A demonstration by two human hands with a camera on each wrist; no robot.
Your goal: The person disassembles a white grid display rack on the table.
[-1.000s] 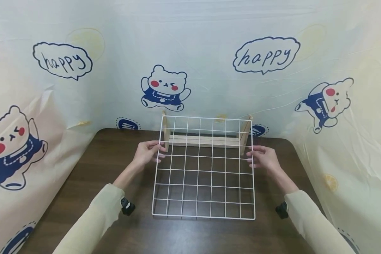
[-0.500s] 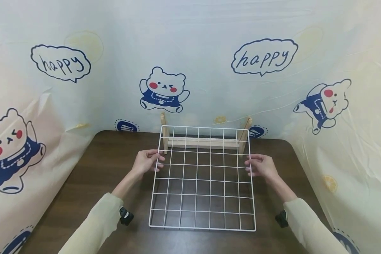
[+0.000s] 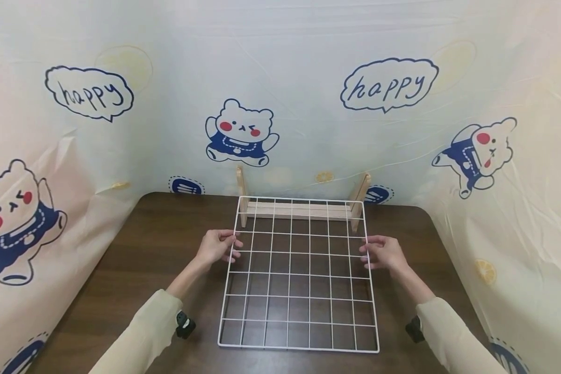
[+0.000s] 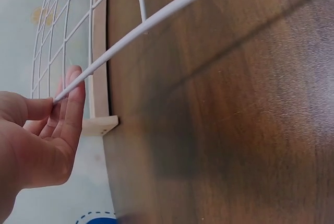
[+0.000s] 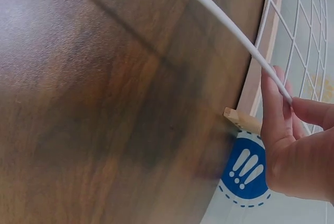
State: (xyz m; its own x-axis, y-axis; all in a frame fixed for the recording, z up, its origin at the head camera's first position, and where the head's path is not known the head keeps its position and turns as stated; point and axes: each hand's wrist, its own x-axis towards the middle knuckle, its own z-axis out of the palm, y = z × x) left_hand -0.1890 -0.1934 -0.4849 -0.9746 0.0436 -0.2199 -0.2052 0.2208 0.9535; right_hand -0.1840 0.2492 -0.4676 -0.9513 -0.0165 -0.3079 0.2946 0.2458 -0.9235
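A white wire grid panel [image 3: 290,274] slopes over the table between my two hands, its far edge raised and its near edge low. My left hand [image 3: 217,246] pinches the left side wire between thumb and fingers, as the left wrist view also shows with the wire [image 4: 156,19] passing over the fingers. On the opposite side my right hand [image 3: 387,253] pinches the right side wire [image 5: 235,30] the same way. Behind the panel's far edge stands a pale wooden stand [image 3: 304,210] with two uprights joined by a crossbar, partly overlapped by the grid.
Dark wood-grain table [image 3: 121,270] lies under everything. A pale cloth printed with bears [image 3: 240,135] and lettering rises at the back and both sides, close behind the stand. The panel casts a shadow line [image 4: 250,38] on the tabletop.
Both hands have moved the grid panel toward me and down. Its far edge has dropped from the tops of the stand's uprights to about crossbar height in the head view.
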